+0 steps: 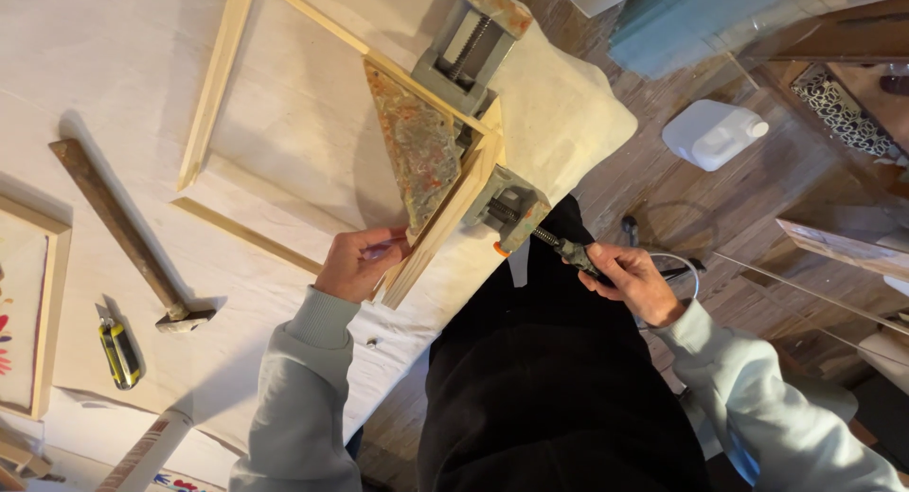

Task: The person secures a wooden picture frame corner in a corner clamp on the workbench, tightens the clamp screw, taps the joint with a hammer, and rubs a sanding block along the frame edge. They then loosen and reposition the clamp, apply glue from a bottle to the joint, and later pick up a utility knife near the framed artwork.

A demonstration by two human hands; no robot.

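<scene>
1. One desk [114, 56] fills the left and middle of the view, covered by a pale cloth that hangs over its edge; to the right of it lies a dark wooden plank floor [644, 179]

2. Several things sit on the cloth: a hammer [128, 236] with a long rusty-brown handle lies slantwise at the left, a small yellow and black tool [119, 352] lies just below its head, and a framed picture [28, 312] with a pale wood border shows at the far left edge

3. On the floor stands a white plastic jug [712, 132], well apart from the desk, with dark wooden furniture at the right edge

4. A bare wooden frame [222, 75] of pale strips lies flat on the cloth, and its near corner sits in a grey metal corner clamp [445, 123] whose plate is spattered with rust and paint

5. The left hand [358, 263] reaches in from a light grey-green sleeve and is curled with its fingertips on the free end of the frame strip that sticks out of the clamp toward the person, a thin item pinched in the fingers too small to tell

6. The right hand [632, 279], its arm bent outward over the floor, is closed around the dark handle [573, 253] at the end of the nearer clamp screw, which points away from the desk edge

7. Between the two arms the person's dark clothing fills the lower middle of the view
</scene>
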